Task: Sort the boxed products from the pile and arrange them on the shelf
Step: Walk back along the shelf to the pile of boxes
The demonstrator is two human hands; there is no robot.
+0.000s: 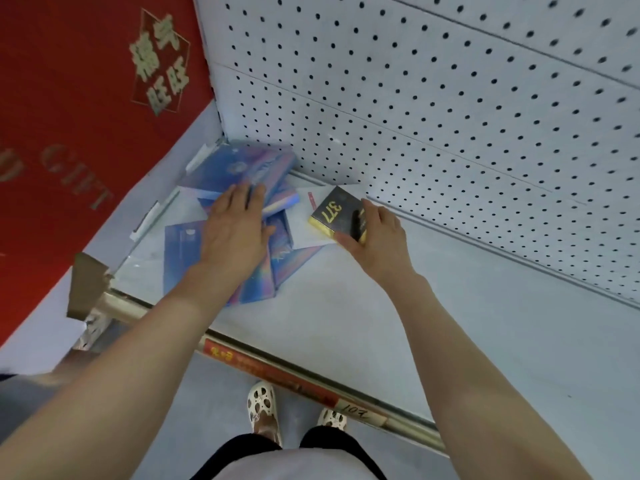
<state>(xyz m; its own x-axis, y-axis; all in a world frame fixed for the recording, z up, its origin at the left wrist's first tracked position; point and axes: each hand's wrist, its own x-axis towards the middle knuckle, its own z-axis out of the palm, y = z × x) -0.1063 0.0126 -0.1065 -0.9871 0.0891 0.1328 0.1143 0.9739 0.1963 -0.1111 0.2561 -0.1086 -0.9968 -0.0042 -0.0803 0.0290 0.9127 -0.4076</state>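
So the white pegboard back wall is taking up most of the view, with a big red gift box with gold lettering standing at the left end. Below that the pale shelf is stretching across, and its metal front rail is carrying a red price strip and one handwritten tag reading 107.

The pile of blue boxes is sitting in the back left corner of the shelf, all shiny holographic blue. I'm counting roughly five, some stacked against the corner and some lying flat and overlapping, but the arm is covering part of it so I can't give an exact number. One white sheet or flat box is lying between the pile and the pegboard.

The left hand is lying flat on the blue pile with fingers straight and spread, pressing down, not curling round anything. The right hand is gripping one black and gold box marked 377, thumb on the near edge and fingers on the far side, just right of the pile, low over the shelf near the back wall.

Two white perforated shoes are showing on the floor below the rail.
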